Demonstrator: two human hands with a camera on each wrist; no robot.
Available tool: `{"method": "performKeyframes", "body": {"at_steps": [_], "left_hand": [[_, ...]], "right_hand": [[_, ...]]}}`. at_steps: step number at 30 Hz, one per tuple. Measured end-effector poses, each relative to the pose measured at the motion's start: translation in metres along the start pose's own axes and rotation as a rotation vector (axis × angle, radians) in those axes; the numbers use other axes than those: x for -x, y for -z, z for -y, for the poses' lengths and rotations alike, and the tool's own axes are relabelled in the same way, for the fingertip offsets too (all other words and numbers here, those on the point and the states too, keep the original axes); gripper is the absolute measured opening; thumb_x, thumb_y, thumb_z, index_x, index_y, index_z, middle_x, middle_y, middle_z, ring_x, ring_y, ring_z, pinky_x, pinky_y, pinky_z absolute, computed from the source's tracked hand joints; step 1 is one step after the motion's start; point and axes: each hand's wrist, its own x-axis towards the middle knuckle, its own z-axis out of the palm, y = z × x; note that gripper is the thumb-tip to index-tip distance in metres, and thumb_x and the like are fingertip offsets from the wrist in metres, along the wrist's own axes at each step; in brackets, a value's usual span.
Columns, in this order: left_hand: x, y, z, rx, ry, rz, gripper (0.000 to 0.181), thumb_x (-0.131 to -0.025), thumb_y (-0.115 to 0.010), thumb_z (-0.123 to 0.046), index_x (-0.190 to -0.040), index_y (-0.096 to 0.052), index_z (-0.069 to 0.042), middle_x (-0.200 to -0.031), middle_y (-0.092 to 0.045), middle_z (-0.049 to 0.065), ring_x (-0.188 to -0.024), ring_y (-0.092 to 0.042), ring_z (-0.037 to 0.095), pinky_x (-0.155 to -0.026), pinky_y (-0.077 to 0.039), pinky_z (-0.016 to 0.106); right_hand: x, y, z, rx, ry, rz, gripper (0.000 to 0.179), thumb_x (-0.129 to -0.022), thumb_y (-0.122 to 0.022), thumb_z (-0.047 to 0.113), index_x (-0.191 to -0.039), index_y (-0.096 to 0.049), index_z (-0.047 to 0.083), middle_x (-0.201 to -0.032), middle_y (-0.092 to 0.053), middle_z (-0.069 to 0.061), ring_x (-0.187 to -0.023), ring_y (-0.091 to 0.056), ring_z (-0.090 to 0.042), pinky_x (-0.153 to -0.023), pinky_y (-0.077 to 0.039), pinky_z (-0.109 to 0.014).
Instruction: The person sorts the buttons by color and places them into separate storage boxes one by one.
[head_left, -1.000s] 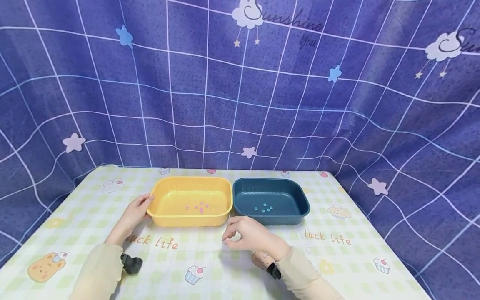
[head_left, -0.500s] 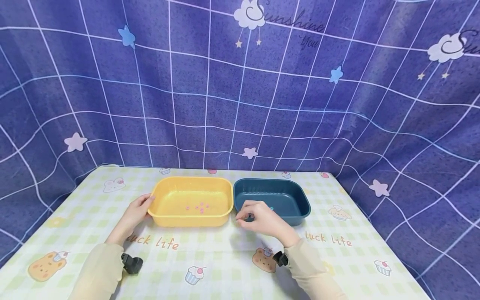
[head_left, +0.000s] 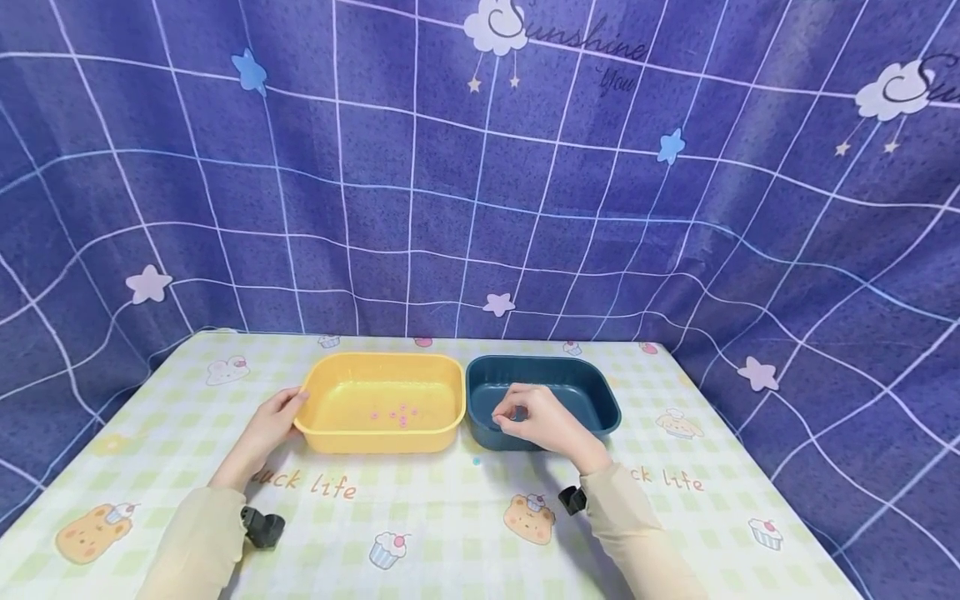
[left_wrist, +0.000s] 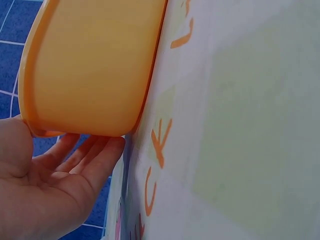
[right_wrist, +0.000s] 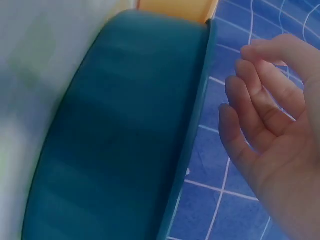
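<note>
A yellow plastic bin [head_left: 380,443] stands on the table with several tiny pink rings [head_left: 403,421] inside. My left hand [head_left: 271,423] grips its left end, thumb at the rim and fingers against the outer wall [left_wrist: 100,65]. To its right stands a dark teal bin [head_left: 600,421]. Over the front of that bin is my right hand [head_left: 536,417], thumb and index fingertips [right_wrist: 248,52] together. Whether a tiny piece lies between them cannot be made out. A small blue bead [head_left: 477,461] shows just in front of the teal bin; the right hand hides part of that bin's inside.
The two bins stand side by side at the back half of the table. A pale checked cloth [head_left: 322,533] with printed cartoons and lettering covers it. A blue gridded curtain [head_left: 390,208] hangs behind and at both sides.
My right hand has moved right and away from me, from the table in front of the bins to over the teal bin. The blue bead now shows in front. My left hand stays put.
</note>
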Motion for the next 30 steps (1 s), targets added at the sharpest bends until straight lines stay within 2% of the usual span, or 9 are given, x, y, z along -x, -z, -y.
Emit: {"method": "performKeyframes", "body": {"at_steps": [8,13,20,30], "left_hand": [[0.001,0.001,-0.001,-0.013,-0.009,0.001,0.071,-0.1,-0.028,-0.047,-0.145,-0.02,0.008,-0.144,-0.03,0.032,-0.126,-0.043,0.042,-0.093,-0.052,0.036],[0.001,0.001,-0.002,-0.015,-0.014,0.006,0.07,-0.1,-0.028,-0.046,-0.145,-0.02,0.007,-0.145,-0.03,0.032,-0.126,-0.043,0.042,-0.092,-0.052,0.035],[0.001,0.001,-0.003,-0.026,-0.02,0.003,0.071,-0.1,-0.028,-0.047,-0.145,-0.021,0.007,-0.145,-0.031,0.031,-0.127,-0.042,0.042,-0.093,-0.052,0.036],[0.001,0.0,-0.003,-0.014,-0.011,0.006,0.071,-0.1,-0.028,-0.048,-0.146,-0.02,0.006,-0.145,-0.029,0.031,-0.128,-0.041,0.042,-0.094,-0.051,0.036]], "right_hand": [[0.002,-0.002,0.002,-0.025,0.021,-0.003,0.009,-0.086,-0.068,0.016,-0.088,-0.074,0.009,-0.081,-0.063,0.007,-0.065,-0.05,-0.004,-0.056,-0.046,-0.019],[0.003,-0.007,0.004,-0.002,0.042,0.009,0.01,-0.086,-0.068,0.017,-0.089,-0.075,0.01,-0.08,-0.061,0.008,-0.063,-0.049,-0.002,-0.054,-0.045,-0.015],[0.004,-0.016,0.011,0.03,0.062,0.023,0.007,-0.086,-0.068,0.017,-0.088,-0.075,0.018,-0.079,-0.059,0.01,-0.064,-0.05,-0.002,-0.055,-0.047,-0.016],[0.012,-0.032,0.019,0.053,0.043,0.033,0.009,-0.087,-0.067,0.015,-0.089,-0.075,0.012,-0.081,-0.06,0.008,-0.063,-0.049,0.0,-0.055,-0.046,-0.012]]}}
